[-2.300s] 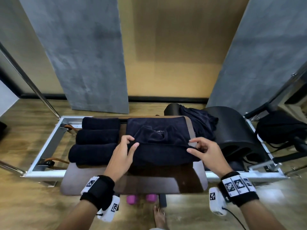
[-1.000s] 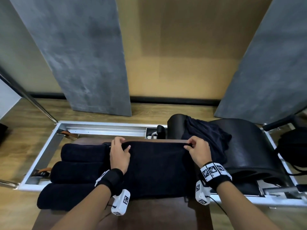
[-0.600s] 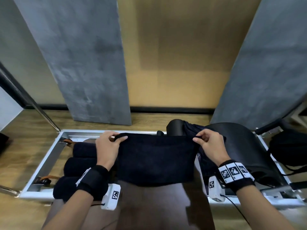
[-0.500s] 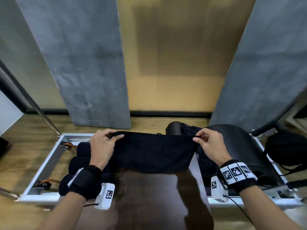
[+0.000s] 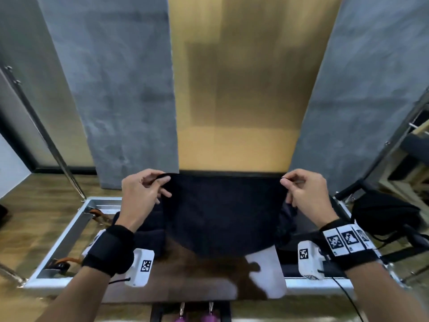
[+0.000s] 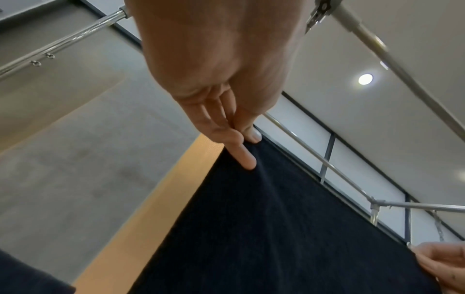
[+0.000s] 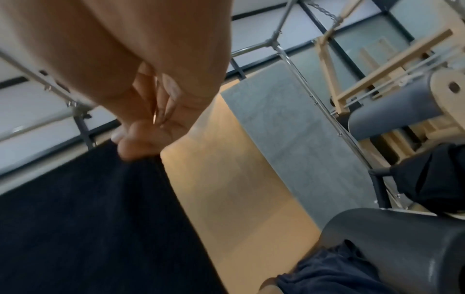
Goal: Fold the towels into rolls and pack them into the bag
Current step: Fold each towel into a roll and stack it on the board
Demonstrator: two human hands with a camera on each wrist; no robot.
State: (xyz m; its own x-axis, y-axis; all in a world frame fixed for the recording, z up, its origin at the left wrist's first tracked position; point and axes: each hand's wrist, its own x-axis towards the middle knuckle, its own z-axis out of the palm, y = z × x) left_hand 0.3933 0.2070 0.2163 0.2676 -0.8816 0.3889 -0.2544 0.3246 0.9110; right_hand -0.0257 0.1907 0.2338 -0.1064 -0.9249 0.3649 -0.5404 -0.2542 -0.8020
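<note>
The left hand (image 5: 141,196) and right hand (image 5: 306,194) each pinch a top corner of a dark navy towel (image 5: 222,212), stretched between them at the centre of the head view and hanging above the brown padded bench (image 5: 185,282). Rolled dark towels (image 5: 151,228) lie behind the left wrist. A black bag (image 5: 383,214) sits at the right edge.

Towel (image 5: 222,212) dark matt terry cloth; frame (image 5: 69,235) brushed metal; bench top (image 5: 185,280) glossy brown.
</note>
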